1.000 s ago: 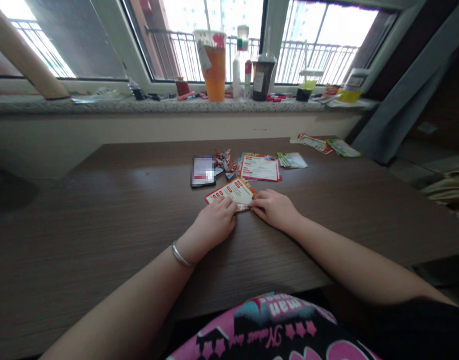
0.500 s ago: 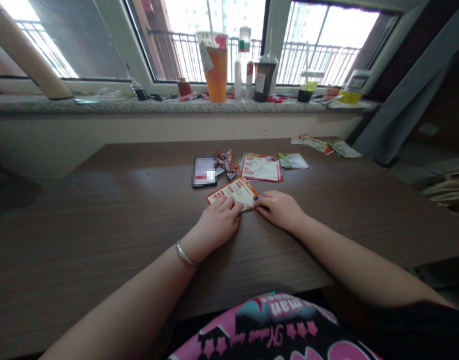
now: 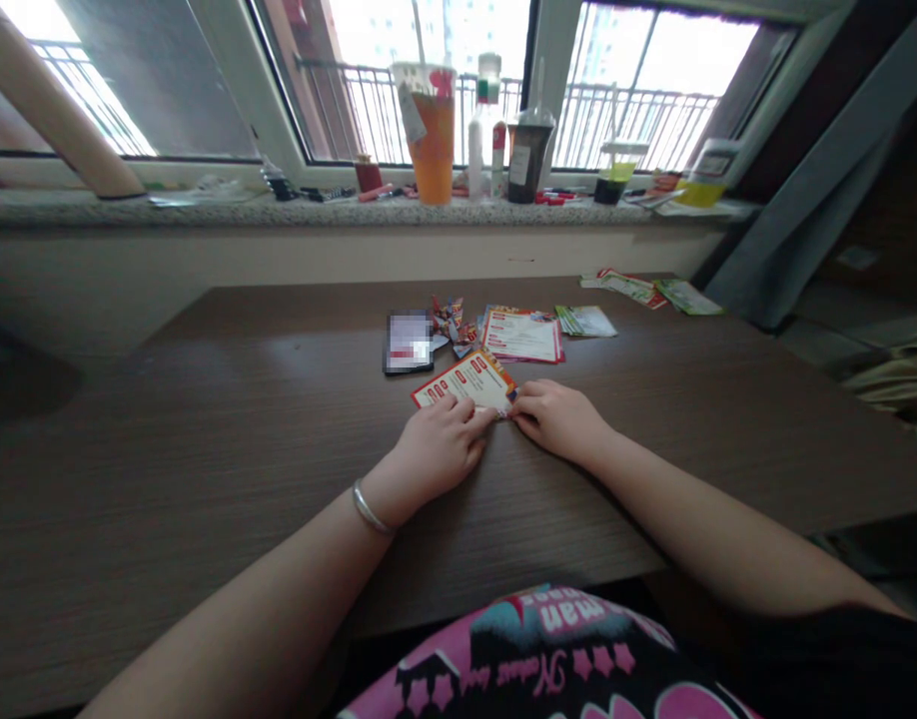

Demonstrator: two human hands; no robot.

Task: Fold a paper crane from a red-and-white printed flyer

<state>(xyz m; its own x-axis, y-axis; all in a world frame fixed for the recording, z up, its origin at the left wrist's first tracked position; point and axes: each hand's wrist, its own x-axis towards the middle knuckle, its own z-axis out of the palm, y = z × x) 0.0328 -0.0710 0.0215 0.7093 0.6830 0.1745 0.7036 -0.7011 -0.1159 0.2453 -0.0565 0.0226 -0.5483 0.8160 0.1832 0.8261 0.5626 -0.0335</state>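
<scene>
A printed card (image 3: 465,379) with a red border and red labels lies tilted on the brown table. Over its near left edge rests my left hand (image 3: 445,439), fingers curled onto the paper and one finger reaching along the near edge toward the right corner. My right hand (image 3: 559,414) pinches that right corner between thumb and fingers. The near edge looks folded or curled, though the fingers partly hide it. Just behind are a stack of similar cards (image 3: 522,335) and a small pile of folded colourful paper pieces (image 3: 453,325).
A phone (image 3: 409,342) with a blurred screen lies left of the paper pieces. Green leaflets (image 3: 585,322) sit right of the stack, with more leaflets (image 3: 630,288) at the far right edge. Drink cups, including an orange one (image 3: 433,140), and bottles line the windowsill (image 3: 316,212).
My left hand's finger has slid right along the card's near edge, closer to my right hand. My right hand has barely moved.
</scene>
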